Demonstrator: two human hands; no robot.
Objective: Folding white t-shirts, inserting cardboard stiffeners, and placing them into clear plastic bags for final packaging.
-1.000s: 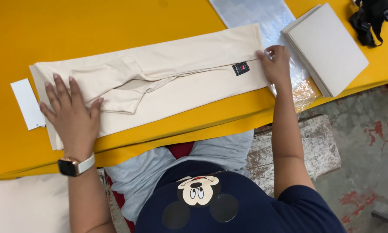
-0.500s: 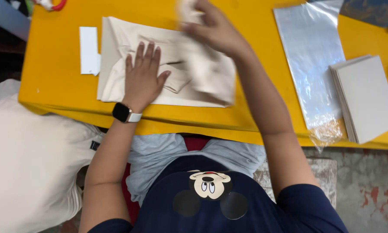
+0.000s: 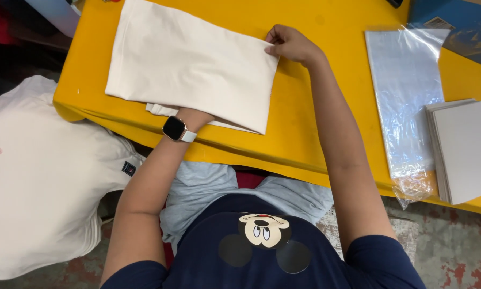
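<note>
Head view shows us looking straight down at a yellow surface [image 3: 315, 128] with a folded cream garment [image 3: 192, 64] lying flat on its left part, near the front edge. The garment forms a broad rectangle, slightly skewed, and a thinner layer of the same cloth peeks out from beneath its lower edge.

Our right hand [image 3: 289, 44] sits at the garment's upper right corner. Its fingers are curled in and pinch the edge of the cloth there, so it is closed on the fabric. Our left hand [image 3: 193, 116] is tucked under the lower edge of the folded garment; only the wrist and the back of the hand show, and the fingers are hidden by the cloth, so we cannot tell how far open it is. A dark square watch [image 3: 175, 128] on a pale strap sits on that wrist, just at the surface's front edge.

To the right, well apart from the garment, a clear plastic bag [image 3: 406, 101] lies flat along the surface, its lower end hanging over the edge. Just beside it, touching its right side, is a stack of grey cardboard sheets [image 3: 465, 150]. Below the surface on the left, a heap of white cloth [image 3: 42, 192] rests beside our left arm.
</note>
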